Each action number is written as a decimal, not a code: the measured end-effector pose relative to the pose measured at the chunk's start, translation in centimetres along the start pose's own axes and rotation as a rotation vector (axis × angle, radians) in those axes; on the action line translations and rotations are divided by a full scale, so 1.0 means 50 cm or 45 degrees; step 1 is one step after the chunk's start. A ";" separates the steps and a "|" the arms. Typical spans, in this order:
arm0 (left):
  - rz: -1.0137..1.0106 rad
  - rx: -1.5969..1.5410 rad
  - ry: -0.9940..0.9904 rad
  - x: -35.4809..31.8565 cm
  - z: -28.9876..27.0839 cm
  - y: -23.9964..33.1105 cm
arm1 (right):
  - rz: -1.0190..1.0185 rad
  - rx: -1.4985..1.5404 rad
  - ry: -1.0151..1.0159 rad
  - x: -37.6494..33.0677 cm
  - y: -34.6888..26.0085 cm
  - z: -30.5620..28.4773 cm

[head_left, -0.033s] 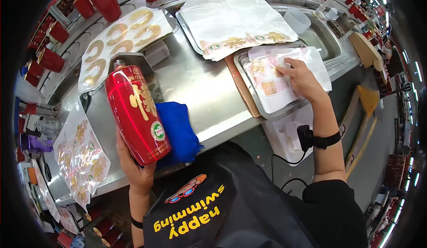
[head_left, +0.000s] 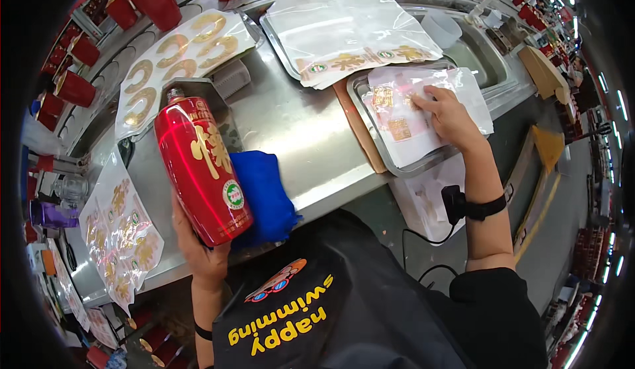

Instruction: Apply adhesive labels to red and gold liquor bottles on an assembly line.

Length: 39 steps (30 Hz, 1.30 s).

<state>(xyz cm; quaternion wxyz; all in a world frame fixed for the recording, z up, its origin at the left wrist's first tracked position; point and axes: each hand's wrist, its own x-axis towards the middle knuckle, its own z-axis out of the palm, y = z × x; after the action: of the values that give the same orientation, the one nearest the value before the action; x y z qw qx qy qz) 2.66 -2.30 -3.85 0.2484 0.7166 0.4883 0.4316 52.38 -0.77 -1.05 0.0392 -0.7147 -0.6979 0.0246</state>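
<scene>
My left hand (head_left: 198, 253) is wrapped round the lower part of a red bottle (head_left: 202, 170) with gold characters and a green-and-white round mark. The bottle tilts, its bare threaded neck pointing up and away from me. Beside it a blue cloth (head_left: 264, 200) lies at the bench edge. To the right, my right hand (head_left: 453, 118) is over a clear sheet of gold decals (head_left: 400, 129) on white paper in a metal tray (head_left: 390, 161). Thumb and forefinger are drawn together at the sheet; its edge between them is hard to make out.
A second tray of large decal sheets (head_left: 344, 18) lies behind. At left are a ring-shaped gold decal sheet (head_left: 155, 45) and another decal sheet (head_left: 122, 230). A sink (head_left: 486, 58) holds a white tub (head_left: 442, 28). Several red bottles (head_left: 159, 2) stand on the conveyor beyond.
The red bottle has shifted very slightly to the left. My right hand has barely moved.
</scene>
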 end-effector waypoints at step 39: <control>0.012 0.089 -0.043 0.002 -0.016 0.017 | -0.242 0.369 0.531 0.097 -0.010 -0.144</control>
<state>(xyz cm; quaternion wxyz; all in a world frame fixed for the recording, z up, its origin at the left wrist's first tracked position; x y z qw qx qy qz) 2.42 -2.63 -2.76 0.2292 0.7344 0.4954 0.4034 52.65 3.92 6.24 0.2860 -0.6224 -0.7280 -0.0273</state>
